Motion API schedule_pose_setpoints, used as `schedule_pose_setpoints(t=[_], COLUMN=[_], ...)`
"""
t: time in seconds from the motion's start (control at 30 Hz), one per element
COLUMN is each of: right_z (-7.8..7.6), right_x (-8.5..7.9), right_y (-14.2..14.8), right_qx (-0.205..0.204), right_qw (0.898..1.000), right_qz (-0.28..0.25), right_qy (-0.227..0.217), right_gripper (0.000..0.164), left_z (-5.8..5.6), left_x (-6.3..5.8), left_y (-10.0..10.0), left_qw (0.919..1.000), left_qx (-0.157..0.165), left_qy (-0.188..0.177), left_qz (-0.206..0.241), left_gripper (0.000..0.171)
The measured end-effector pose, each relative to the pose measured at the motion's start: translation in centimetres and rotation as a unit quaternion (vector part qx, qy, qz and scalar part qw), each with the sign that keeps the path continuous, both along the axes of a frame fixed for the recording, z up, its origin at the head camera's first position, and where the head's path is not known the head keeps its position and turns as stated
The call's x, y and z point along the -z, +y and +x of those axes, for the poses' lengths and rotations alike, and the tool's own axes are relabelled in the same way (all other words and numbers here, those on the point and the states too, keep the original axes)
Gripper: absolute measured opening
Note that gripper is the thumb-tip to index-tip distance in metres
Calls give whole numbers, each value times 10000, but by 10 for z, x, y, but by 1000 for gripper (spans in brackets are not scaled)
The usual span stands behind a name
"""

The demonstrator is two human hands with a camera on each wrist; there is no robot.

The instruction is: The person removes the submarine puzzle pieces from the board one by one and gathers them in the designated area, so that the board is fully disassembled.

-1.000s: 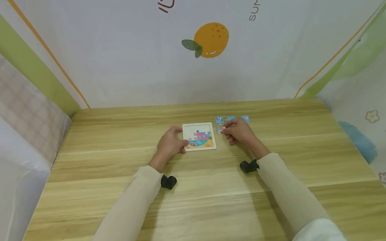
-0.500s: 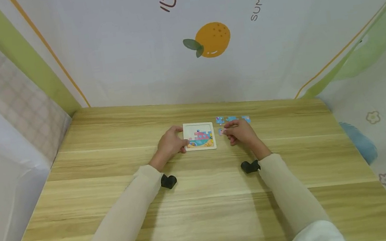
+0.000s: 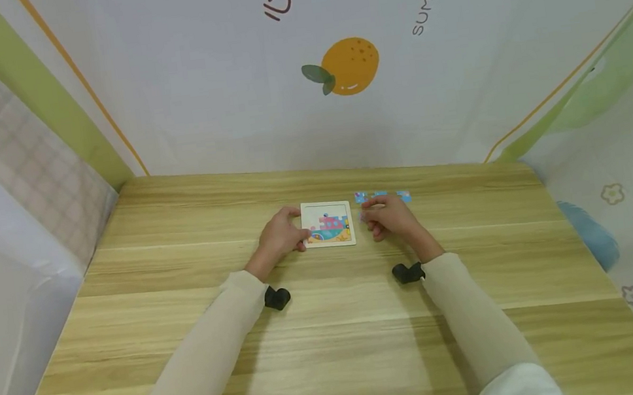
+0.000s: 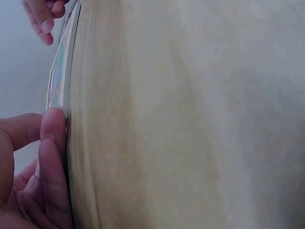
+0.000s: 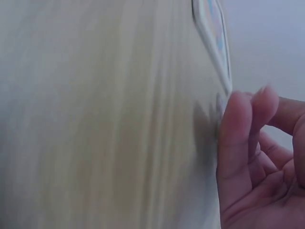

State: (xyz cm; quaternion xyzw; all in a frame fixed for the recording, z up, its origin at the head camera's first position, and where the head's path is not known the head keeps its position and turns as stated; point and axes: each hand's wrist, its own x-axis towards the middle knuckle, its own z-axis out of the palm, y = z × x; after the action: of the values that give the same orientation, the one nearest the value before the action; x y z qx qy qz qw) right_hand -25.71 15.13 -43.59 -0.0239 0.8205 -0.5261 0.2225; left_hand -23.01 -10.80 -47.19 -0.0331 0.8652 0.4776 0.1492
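Observation:
A square jigsaw puzzle tray with a pale frame lies on the table, its lower part filled with pink, teal and yellow pieces. My left hand grips its left side, index finger at the far corner and thumb at the near one. In the left wrist view, the fingers are right at the tray's edge. Just right of the tray, my right hand pinches a small pink-and-blue puzzle piece, mostly covered by the fingertips. In the right wrist view, thumb and fingers come together beside the tray's corner.
Several loose blue puzzle pieces lie in a row behind my right hand, partly covered by it. The wooden table ends at a white curtain with fruit prints. Black wrist cameras sit at both cuffs.
My right hand has shifted slightly, with the puzzle piece now more hidden at its fingertips. The left hand keeps its hold on the tray. The head view has drifted a little.

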Motion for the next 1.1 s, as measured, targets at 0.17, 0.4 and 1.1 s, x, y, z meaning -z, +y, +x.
schedule_pose_setpoints(t=[0.17, 0.4, 1.1], right_z=[-9, -11, -9], right_x=[18, 27, 33], right_y=[-11, -31, -56], right_qx=[-102, -259, -723], right_qw=[9999, 9992, 9940], right_qz=[10, -35, 682], right_qy=[139, 287, 447], right_gripper=[36, 31, 26], left_z=[1, 1, 1], left_x=[0, 1, -2], left_y=[0, 1, -1], left_qw=[10000, 10000, 9999], left_qx=[21, 25, 82], left_qy=[1, 58, 68], left_qz=[7, -64, -115], left_gripper=[59, 59, 58])
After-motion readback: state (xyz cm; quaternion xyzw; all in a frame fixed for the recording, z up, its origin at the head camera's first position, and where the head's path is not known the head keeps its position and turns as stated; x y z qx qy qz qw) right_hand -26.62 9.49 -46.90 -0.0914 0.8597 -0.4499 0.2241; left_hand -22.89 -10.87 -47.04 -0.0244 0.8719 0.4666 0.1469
